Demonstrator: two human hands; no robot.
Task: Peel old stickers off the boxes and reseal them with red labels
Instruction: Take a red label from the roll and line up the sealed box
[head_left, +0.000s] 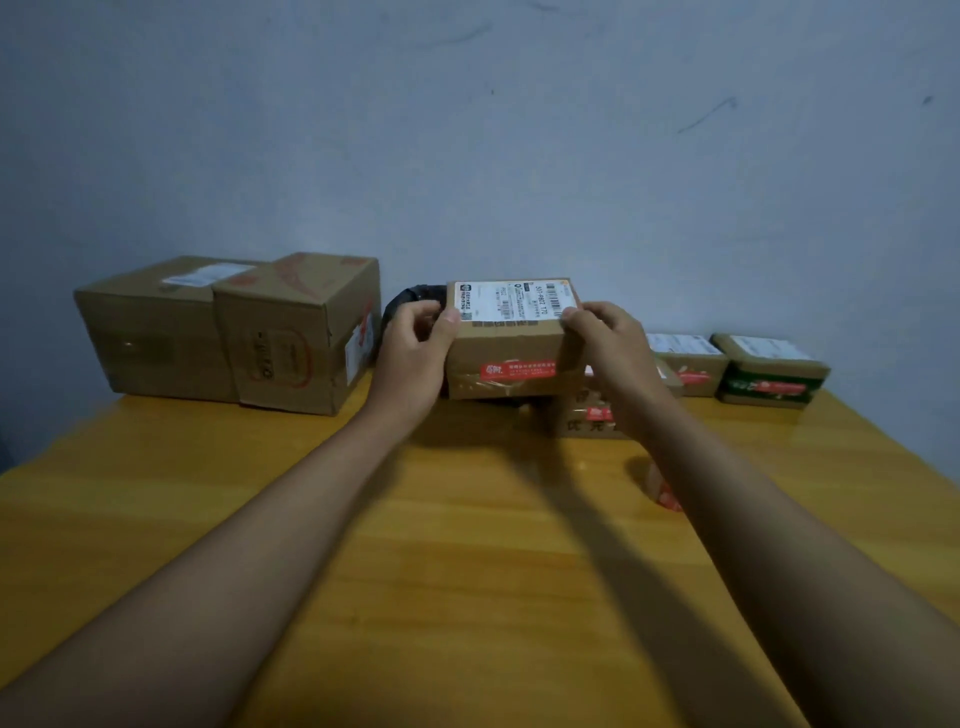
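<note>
Two hands hold one small box (511, 338) up above the far middle of the yellow table (467, 571). Our left hand (415, 353) grips the box's left end, thumb on the top near corner and fingers curled behind that end. Our right hand (610, 345) grips the right end the same way, thumb tip resting at the near right corner of the top. The hands are apart, one at each end, both clamped on the box.

On the box's top lies a white sticker (514, 300) with barcodes and print, flat and covering most of that face. On the front face we see a red label (518, 369) stuck across clear tape near the lower edge.

Under and just behind the held box sits another box (592, 415), partly hidden by our right wrist, with red marks on its front. Behind the left hand is a dark round object (410, 301); we cannot tell what it is.

At the far left stand two large boxes, touching side by side: a plain box (150, 332) with a pale sticker on top, and a printed box (296, 332) with red markings. At the far right are two low boxes near each other: a brown box (688, 364) and a green box (771, 371), each with a white sticker on top and red on the front.

A roll (662, 488) with red on it lies on the table beside our right forearm.
</note>
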